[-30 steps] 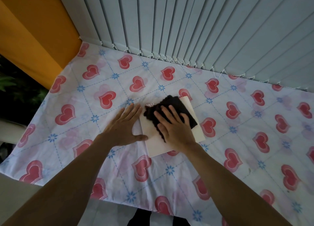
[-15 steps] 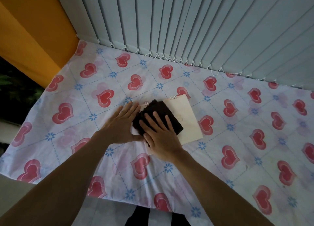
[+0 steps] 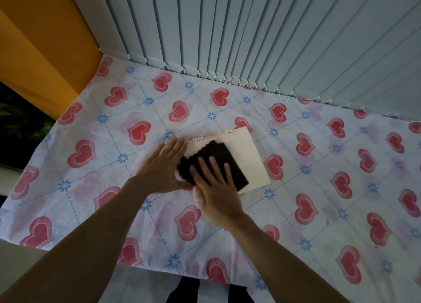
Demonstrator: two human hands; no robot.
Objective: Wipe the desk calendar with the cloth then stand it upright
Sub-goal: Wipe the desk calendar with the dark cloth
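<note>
The desk calendar [image 3: 247,152] lies flat on the table, pale cream with a wire spiral binding along its far edge. A dark brown cloth [image 3: 216,158] rests on its left half. My right hand [image 3: 215,188] presses flat on the near part of the cloth, fingers spread. My left hand [image 3: 163,166] lies flat on the tablecloth against the calendar's left edge, fingers together, thumb reaching under the right hand. The calendar's near left corner is hidden by the cloth and hands.
A white tablecloth [image 3: 319,188] with red hearts and blue flowers covers the table. Grey vertical blinds [image 3: 250,40] hang along the far edge, an orange wall [image 3: 41,40] at the left. The table's near edge runs below my forearms.
My right hand has slid the cloth from the calendar's middle toward its left side, leaving the right part uncovered. My left hand has stayed at the left edge.
</note>
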